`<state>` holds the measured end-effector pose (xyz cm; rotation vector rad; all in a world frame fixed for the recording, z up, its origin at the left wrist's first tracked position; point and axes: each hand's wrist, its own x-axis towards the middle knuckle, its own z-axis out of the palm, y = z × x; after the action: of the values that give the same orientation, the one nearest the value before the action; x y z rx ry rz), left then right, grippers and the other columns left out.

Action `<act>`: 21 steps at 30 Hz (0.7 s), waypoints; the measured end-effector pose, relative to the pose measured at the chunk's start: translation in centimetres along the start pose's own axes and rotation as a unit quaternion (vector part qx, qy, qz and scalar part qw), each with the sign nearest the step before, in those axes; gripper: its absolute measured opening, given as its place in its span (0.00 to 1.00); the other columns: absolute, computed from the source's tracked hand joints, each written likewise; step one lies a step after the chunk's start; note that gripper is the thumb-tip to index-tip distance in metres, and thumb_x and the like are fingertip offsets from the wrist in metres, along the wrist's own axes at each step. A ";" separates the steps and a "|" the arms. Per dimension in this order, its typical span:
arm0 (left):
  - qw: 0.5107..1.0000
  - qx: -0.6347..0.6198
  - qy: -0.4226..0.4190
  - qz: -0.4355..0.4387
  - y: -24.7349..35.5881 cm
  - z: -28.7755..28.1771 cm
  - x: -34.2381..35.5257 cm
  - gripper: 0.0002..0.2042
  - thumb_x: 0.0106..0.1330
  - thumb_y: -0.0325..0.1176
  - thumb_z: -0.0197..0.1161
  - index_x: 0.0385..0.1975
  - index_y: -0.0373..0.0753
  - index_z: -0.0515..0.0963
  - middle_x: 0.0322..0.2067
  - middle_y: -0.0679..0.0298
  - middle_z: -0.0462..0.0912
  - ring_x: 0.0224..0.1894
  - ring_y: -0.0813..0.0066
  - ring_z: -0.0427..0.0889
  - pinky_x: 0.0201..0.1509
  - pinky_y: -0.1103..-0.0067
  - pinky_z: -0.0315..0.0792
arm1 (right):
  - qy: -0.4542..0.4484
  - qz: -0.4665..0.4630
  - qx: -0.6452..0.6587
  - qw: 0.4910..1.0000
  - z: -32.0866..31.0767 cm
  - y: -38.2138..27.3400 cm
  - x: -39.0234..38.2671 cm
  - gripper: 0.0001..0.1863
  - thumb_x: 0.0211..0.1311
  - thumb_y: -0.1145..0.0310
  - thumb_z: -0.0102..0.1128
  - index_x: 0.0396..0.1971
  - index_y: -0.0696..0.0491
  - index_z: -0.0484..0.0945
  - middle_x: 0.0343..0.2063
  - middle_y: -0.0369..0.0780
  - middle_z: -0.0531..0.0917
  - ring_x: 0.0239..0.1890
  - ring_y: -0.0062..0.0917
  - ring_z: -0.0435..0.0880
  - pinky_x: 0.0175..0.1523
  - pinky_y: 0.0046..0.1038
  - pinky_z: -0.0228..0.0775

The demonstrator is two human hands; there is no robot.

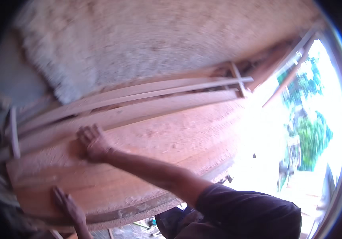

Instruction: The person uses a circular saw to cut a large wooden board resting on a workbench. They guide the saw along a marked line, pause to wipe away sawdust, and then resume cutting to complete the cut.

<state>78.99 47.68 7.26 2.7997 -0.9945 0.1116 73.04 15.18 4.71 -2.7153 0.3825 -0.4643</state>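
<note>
A wide wooden board (pixel 171 147), sprinkled with sawdust or chips, lies below long pale wooden strips (pixel 151 91). My right hand (pixel 94 144) reaches across and rests on the board near its far edge, just below the strips, with fingers spread. My left hand (pixel 66 202) lies on the board at the lower left, its fingers stretched out. Neither hand appears to grip anything. Motion blur softens the fingers and the board's surface.
A rough plastered wall (pixel 147 40) rises behind the board. Short crosspieces (pixel 14 131) stand at the strips' ends. A bright opening on the right shows green foliage (pixel 312 141). Small unclear items (pixel 151 221) lie on the floor below the board.
</note>
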 end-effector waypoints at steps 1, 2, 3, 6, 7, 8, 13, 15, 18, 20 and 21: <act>0.998 0.063 -0.022 0.010 -0.2 -1.8 -0.2 0.27 0.82 0.44 0.39 0.73 0.31 0.62 0.73 0.45 0.61 0.75 0.45 0.58 0.79 0.55 0.48 | -0.022 0.012 0.057 0.998 -2.4 -0.6 -1.2 0.45 0.61 0.44 0.62 0.71 0.58 0.62 0.73 0.54 0.59 0.76 0.51 0.55 0.77 0.61 0.38; 0.990 0.133 -0.036 0.015 -0.2 -3.0 -0.2 0.27 0.83 0.42 0.38 0.73 0.31 0.61 0.73 0.44 0.61 0.76 0.44 0.58 0.79 0.55 0.48 | -0.039 0.017 0.121 0.992 -5.7 -1.7 -1.7 0.46 0.64 0.43 0.60 0.74 0.55 0.59 0.76 0.53 0.55 0.78 0.50 0.50 0.78 0.60 0.35; 0.988 0.152 0.000 0.040 -0.6 -3.2 -0.7 0.26 0.83 0.41 0.39 0.72 0.30 0.61 0.73 0.44 0.62 0.75 0.44 0.59 0.78 0.55 0.50 | -0.018 0.030 0.124 0.992 -7.9 -2.1 -3.6 0.44 0.65 0.44 0.59 0.74 0.53 0.59 0.76 0.52 0.55 0.78 0.49 0.50 0.78 0.60 0.36; 0.982 0.136 0.073 0.112 4.1 -2.9 -0.4 0.24 0.83 0.36 0.40 0.71 0.28 0.63 0.71 0.43 0.64 0.74 0.44 0.62 0.77 0.57 0.54 | 0.007 0.095 0.106 0.990 -16.7 1.3 -14.7 0.38 0.70 0.46 0.55 0.74 0.49 0.61 0.77 0.49 0.55 0.79 0.45 0.52 0.78 0.59 0.38; 0.983 0.099 0.082 0.134 8.5 -2.7 -0.2 0.24 0.83 0.36 0.40 0.71 0.27 0.63 0.71 0.43 0.64 0.74 0.45 0.61 0.77 0.57 0.54 | 0.002 0.126 0.092 0.988 -19.6 3.1 -19.8 0.35 0.72 0.47 0.53 0.74 0.47 0.61 0.77 0.47 0.56 0.79 0.43 0.52 0.78 0.59 0.39; 0.981 0.064 0.097 0.153 12.8 -2.4 0.3 0.23 0.83 0.35 0.40 0.70 0.26 0.63 0.71 0.42 0.64 0.74 0.45 0.61 0.77 0.57 0.55 | -0.026 0.174 0.061 0.983 -21.7 5.0 -24.5 0.35 0.72 0.47 0.53 0.74 0.46 0.62 0.77 0.45 0.57 0.79 0.40 0.53 0.77 0.57 0.40; 0.973 -0.120 -0.023 0.196 38.3 -0.3 0.8 0.26 0.81 0.41 0.41 0.76 0.40 0.59 0.76 0.51 0.58 0.79 0.49 0.52 0.78 0.47 0.43 | -0.035 0.297 -0.038 0.953 -31.7 14.2 -46.3 0.39 0.60 0.50 0.65 0.70 0.46 0.68 0.75 0.45 0.62 0.76 0.41 0.59 0.76 0.56 0.47; 0.958 -0.105 -0.073 0.255 48.2 0.9 1.4 0.27 0.80 0.44 0.43 0.74 0.40 0.61 0.75 0.53 0.60 0.78 0.49 0.54 0.78 0.46 0.44 | -0.003 0.312 -0.066 0.948 -35.2 16.9 -52.9 0.40 0.56 0.43 0.69 0.67 0.44 0.72 0.70 0.44 0.70 0.71 0.43 0.68 0.72 0.56 0.53; 0.941 -0.161 -0.068 0.289 59.0 3.7 3.5 0.28 0.80 0.47 0.44 0.72 0.38 0.63 0.73 0.51 0.62 0.77 0.49 0.55 0.78 0.49 0.48 | -0.006 0.278 -0.065 0.958 -38.1 21.3 -58.1 0.38 0.57 0.41 0.68 0.65 0.42 0.75 0.68 0.41 0.72 0.70 0.39 0.70 0.71 0.55 0.55; 0.941 -0.129 -0.078 0.302 65.0 4.6 3.5 0.27 0.79 0.47 0.45 0.72 0.37 0.64 0.71 0.49 0.64 0.76 0.47 0.57 0.77 0.51 0.51 | 0.018 0.316 -0.100 0.943 -38.6 23.8 -60.0 0.35 0.60 0.41 0.66 0.64 0.42 0.76 0.66 0.38 0.76 0.70 0.35 0.71 0.74 0.55 0.50; 0.941 -0.113 -0.084 0.307 67.5 5.1 3.1 0.27 0.79 0.46 0.46 0.71 0.36 0.64 0.71 0.49 0.65 0.76 0.47 0.57 0.77 0.51 0.52 | 0.035 0.343 -0.112 0.932 -38.8 24.9 -60.8 0.34 0.60 0.41 0.66 0.63 0.42 0.77 0.65 0.37 0.76 0.69 0.34 0.71 0.75 0.55 0.47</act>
<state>38.79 -6.72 11.60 2.2306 -1.7648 -0.1589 -1.42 0.50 13.02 -2.5351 1.4113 -0.3223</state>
